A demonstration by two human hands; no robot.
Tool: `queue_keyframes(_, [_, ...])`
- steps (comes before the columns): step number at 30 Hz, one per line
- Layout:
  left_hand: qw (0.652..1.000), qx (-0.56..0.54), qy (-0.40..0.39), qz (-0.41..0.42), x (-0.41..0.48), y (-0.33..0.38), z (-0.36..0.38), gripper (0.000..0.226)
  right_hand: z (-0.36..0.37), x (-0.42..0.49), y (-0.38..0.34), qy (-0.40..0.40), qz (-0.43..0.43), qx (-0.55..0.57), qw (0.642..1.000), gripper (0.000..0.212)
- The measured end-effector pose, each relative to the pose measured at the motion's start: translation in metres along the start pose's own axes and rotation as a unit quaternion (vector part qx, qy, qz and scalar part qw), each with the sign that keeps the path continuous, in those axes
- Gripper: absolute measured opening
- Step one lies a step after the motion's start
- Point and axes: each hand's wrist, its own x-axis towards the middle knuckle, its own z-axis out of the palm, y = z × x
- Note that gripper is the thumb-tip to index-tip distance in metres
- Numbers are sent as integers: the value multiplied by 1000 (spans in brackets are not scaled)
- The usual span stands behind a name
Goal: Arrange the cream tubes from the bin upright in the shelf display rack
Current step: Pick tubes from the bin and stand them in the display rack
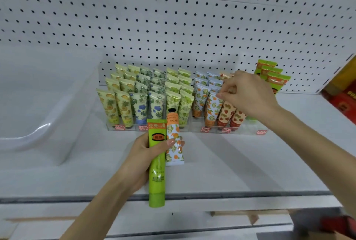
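Note:
My left hand (141,155) grips two tubes above the shelf: a long green tube (157,164) with its cap toward me, and a shorter orange-blossom tube (174,139) with its black cap pointing at the rack. My right hand (248,97) reaches into the clear display rack (242,131) and pinches the top of an orange-print tube (212,107) standing in the front row. Rows of patterned tubes stand upright across the rack, yellow-green at the left (123,105), strawberry ones (225,114) by my right hand. Tall green tubes (275,78) stand at the far right.
A translucent white bin (48,93) sits on the shelf at the left. The white shelf (212,166) has a pegboard back wall (173,18). Red and yellow boxes (342,97) lie beyond the divider at the right edge.

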Motion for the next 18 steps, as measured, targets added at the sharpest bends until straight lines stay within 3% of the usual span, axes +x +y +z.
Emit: queue_keyframes(18, [1000,8,-26,16,0,-2,-3,43,-10,5,-5,-67,-44,-34,996,17])
